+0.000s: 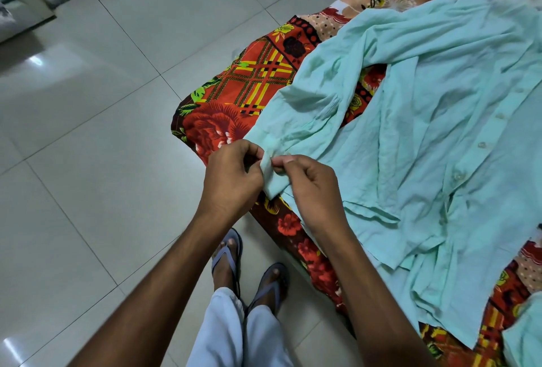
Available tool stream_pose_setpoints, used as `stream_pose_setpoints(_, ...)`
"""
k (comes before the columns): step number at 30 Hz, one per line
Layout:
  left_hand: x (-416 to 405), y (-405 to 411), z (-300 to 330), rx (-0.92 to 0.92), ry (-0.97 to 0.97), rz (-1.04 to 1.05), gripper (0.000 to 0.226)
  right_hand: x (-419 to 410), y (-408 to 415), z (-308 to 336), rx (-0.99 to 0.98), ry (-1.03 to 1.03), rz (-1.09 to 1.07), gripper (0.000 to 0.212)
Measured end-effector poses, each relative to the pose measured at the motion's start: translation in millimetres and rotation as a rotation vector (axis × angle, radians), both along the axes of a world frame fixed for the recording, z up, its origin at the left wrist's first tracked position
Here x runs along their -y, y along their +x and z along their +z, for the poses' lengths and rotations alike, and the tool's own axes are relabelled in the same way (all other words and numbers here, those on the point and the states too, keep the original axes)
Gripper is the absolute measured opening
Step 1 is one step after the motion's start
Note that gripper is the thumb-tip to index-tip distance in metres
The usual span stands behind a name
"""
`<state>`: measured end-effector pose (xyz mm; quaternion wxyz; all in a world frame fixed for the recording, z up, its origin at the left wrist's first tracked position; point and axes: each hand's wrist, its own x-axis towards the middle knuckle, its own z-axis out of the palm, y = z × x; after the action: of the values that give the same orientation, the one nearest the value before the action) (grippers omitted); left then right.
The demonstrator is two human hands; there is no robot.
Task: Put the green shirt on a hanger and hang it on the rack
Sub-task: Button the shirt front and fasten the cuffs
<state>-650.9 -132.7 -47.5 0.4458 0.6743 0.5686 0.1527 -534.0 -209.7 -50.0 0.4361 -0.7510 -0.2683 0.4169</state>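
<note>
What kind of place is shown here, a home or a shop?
Probably a home, likely a bedroom. A green shirt lies on a floral bedsheet beside a glossy tiled floor, and the person wears flip-flops.

A home bedroom: a bed (234, 97) under a floral sheet stands on a pale tiled floor (88, 132), a person's slippered feet (225, 258) beside it.
</note>
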Motion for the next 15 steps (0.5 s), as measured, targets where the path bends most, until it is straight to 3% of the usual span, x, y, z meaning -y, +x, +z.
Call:
stream_pose_setpoints(3,2.5,-0.9,2.7,0.076,-0.070,0.027,0.016,-1.2,0.1,-1.2,0.142,-0.023,0.057,0.008)
stream_pose_setpoints(7,6.2,-5.2,8.4,0.220,-0.151,0.075,0.018,-6.4,-3.8,-0.3,0.207,-0.006,0.024,0.005)
stream_pose_setpoints(11,3.6,-7.7,3.9,0.207,-0.145,0.076,0.011,-10.4,-2.4,0.5,0.067,-0.082,-0.043,0.009)
stream_pose_setpoints(15,4.7,-5.4,-1.3,0.116,0.043,0.046,0.015,-19.5,1.7,5.6,-0.102,-0.195,-0.128,0.007)
